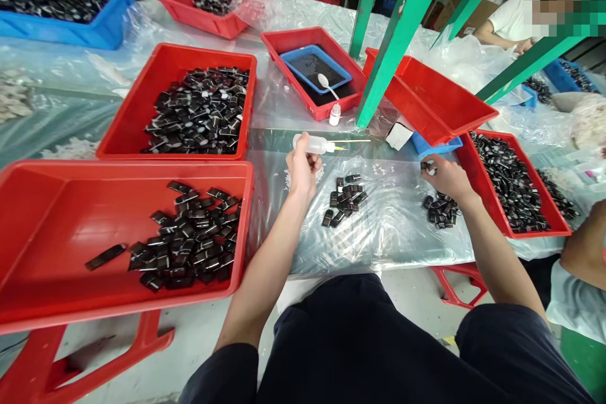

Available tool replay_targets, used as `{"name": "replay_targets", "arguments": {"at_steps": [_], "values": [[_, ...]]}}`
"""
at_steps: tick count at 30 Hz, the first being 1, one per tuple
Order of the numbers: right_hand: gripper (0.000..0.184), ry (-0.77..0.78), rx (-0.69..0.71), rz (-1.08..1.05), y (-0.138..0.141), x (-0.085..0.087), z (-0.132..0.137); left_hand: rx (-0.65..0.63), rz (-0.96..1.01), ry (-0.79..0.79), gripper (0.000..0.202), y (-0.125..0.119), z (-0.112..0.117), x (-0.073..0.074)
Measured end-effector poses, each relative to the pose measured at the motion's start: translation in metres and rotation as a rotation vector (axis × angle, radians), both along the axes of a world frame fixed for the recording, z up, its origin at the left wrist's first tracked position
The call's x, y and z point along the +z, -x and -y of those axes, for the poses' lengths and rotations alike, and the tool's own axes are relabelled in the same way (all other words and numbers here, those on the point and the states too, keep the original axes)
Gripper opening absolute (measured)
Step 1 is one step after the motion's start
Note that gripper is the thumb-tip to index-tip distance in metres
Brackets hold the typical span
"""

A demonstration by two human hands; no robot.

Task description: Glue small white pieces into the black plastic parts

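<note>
My left hand (302, 169) is closed around a white squeeze bottle (319, 144) with a thin yellowish needle tip pointing right. Below that tip, a loose group of small black plastic pieces (348, 199) lies on the plastic-covered table (374, 243). Farther right, my right hand (449, 178) pinches one small black piece (424, 166) between thumb and fingers. Just under this hand is a second heap of black pieces (442, 211). Tiny white bits (288, 179) lie beside my left hand, partly hidden by it.
Red bins (250, 170) with black pieces stand on the left; another red bin (558, 227) is at right. Green posts (386, 63) rise behind the table. A blue tray with a white spoon (323, 80), a small white bottle (334, 115) and another person's arm (587, 252) are near.
</note>
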State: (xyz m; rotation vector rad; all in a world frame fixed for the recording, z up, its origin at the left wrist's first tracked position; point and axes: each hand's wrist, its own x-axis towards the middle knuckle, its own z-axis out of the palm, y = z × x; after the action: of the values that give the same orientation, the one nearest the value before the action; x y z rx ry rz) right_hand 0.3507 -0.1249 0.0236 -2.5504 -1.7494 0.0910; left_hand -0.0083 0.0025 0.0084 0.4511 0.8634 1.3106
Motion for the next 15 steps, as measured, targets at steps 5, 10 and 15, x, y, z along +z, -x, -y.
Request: {"name": "replay_targets", "arguments": {"at_steps": [5,10,15], "values": [[0.056,-0.218,0.057,-0.799,0.043,-0.015,0.014,0.005,0.014,-0.007,0.055,-0.001,0.0,-0.002],[0.044,-0.197,0.075,-0.895,0.085,-0.028,0.042,0.008,0.021,-0.008,0.054,-0.001,0.001,-0.001],[0.024,-0.193,0.17,-0.641,0.083,-0.035,0.062,0.0,0.023,0.008,0.052,-0.003,0.003,0.001]]}}
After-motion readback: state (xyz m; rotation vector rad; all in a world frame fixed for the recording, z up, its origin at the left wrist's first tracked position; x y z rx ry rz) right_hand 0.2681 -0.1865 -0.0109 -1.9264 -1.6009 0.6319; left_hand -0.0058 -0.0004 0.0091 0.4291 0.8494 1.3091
